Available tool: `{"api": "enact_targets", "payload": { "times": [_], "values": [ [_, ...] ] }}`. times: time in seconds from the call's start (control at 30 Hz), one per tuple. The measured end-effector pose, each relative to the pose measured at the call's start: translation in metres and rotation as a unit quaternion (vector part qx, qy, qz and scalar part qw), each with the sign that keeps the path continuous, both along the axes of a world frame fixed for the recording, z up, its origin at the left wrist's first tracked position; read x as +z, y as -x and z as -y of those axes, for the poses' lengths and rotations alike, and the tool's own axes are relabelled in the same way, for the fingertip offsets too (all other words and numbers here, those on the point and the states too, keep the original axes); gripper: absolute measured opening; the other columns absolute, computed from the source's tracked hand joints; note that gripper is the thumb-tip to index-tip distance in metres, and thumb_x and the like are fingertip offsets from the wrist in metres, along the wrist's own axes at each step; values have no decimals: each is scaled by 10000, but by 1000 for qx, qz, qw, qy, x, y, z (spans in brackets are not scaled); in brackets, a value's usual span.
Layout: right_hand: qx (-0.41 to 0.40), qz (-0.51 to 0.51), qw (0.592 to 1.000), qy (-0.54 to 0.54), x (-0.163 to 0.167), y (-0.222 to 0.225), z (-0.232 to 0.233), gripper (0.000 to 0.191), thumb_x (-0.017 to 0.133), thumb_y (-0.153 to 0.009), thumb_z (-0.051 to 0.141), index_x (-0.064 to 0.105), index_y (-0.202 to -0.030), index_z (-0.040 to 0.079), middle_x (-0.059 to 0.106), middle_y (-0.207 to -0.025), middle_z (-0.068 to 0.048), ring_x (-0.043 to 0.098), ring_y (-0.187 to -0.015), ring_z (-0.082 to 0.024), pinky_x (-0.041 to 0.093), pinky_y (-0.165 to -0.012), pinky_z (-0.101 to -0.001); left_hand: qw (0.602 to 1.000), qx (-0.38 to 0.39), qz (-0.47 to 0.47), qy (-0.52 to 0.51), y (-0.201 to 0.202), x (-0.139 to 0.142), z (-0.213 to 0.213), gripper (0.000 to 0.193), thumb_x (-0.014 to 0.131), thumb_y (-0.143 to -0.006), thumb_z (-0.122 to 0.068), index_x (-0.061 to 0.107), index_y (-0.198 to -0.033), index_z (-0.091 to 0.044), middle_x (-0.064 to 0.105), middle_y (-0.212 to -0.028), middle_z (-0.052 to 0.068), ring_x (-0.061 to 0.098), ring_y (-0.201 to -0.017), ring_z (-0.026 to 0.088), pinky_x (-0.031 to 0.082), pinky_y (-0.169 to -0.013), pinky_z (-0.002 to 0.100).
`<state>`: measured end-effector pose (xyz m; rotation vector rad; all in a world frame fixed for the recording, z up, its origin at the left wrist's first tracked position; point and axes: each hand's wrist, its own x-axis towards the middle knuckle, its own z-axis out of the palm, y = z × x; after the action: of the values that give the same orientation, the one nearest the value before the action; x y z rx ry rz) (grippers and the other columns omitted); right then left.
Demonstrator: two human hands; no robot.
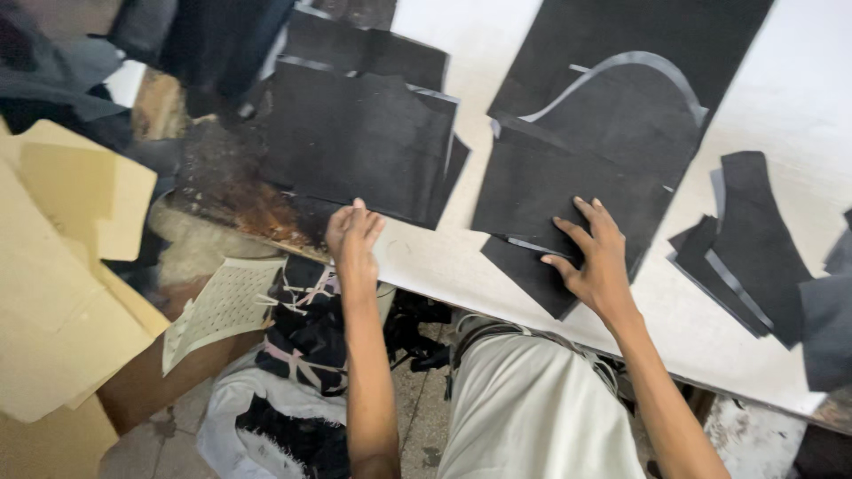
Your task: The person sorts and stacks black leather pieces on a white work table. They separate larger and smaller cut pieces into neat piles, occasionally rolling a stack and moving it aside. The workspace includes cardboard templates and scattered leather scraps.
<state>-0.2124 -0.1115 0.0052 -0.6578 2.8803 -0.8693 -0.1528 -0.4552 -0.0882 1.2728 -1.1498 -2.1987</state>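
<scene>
Right hand: the right hand (pixel 596 257) lies palm-down on the near black fabric stack (pixel 568 191), fingers spread apart and flat, pointing toward 11 o'clock; nothing is clamped between them.
Near stack position: cut black panels piled at the centre of the view; the fingertips rest on the lower part of the pile, with most of it extending toward 12 o'clock from the hand. A curved pale edge shows at the top of this pile.
Left hand: the left hand (pixel 353 232) sits at the near table edge, fingers loosely together and slightly curled, touching the lower edge of the left black fabric stack (pixel 359 142). Whether it pinches the cloth cannot be told.
Left stack position: at 12 o'clock from the left hand, well apart from the right hand.
Other cut pieces: small black shaped pieces (pixel 745 239) lie at 3 o'clock from the right hand, apart from it.
Surface: white worktable (pixel 781 106), with a worn, rust-coloured patch (pixel 240 200) at 9 o'clock from the left hand.
Room: tan cardboard patterns (pixel 62 266) at the left; bundled dark cloth tied with pale strips (pixel 302 346) on the floor under the table edge.
</scene>
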Motion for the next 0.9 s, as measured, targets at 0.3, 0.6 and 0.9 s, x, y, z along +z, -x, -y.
{"api": "enact_targets", "payload": {
  "times": [0.3, 0.6, 0.9],
  "values": [
    [-2, 474, 778, 413, -45, 4, 102, 645, 620, -949, 470, 528, -1412, 32, 645, -1352, -171, 665, -1230, -242, 540, -1060, -396, 996, 20, -78, -25, 31, 37, 14, 365, 699, -902, -37, 520, -1209, 46, 612, -990, 84, 577, -734, 131, 509, -583, 290],
    [-100, 352, 885, 289, -32, 58, 178, 514, 760, -833, 146, 577, -1263, -69, 705, -1164, -219, 685, -1067, -311, 542, -928, -370, 998, -17, -55, -37, -16, 40, -25, 489, 666, -900, -26, 494, -1358, -21, 640, -1193, 118, 656, -982, 184, 546, -771, 335],
    [-179, 309, 932, 63, 69, 24, 61, 391, 706, -966, 240, 628, -1206, -58, 735, -1023, -260, 670, -901, -332, 533, -836, -397, 964, -113, -219, 97, -10, 64, -41, 605, 665, -916, 72, 414, -1466, 51, 548, -1387, 162, 569, -1248, 222, 470, -1062, 333]
  ]
}}
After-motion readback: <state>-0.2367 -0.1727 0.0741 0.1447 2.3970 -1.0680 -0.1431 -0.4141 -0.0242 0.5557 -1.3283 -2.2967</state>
